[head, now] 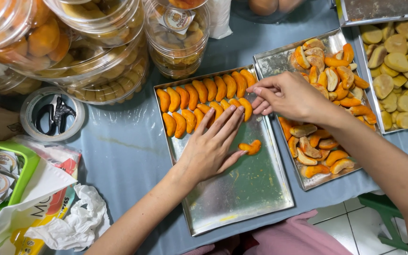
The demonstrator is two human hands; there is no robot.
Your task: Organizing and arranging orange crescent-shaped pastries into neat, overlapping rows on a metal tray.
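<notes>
Your left hand (209, 150) lies flat on the middle tray (242, 198), palm down, fingers spread a little and stretched toward the second row of orange crescent cookies (199, 101). It grips nothing; the fingertips just touch the cookies at the end of that row, nudging them into line. By the look of it you are partway through laying them out: one full row along the far edge, a shorter second row below it, and the near half of the tray bare.

Just beside your left thumb sit two loose cookies (251, 147), not yet in the row. They look like the next ones to slide up, and that calls for a light push so they stay whole.

Your right hand (286, 97) hovers over the gap between the two trays, wrist bent, fingers pressed together and pointing left. Whether they pinch a cookie, I cannot tell. Behind it lies the heap of mixed cookies (329, 85) on the right tray (279, 61).
</notes>
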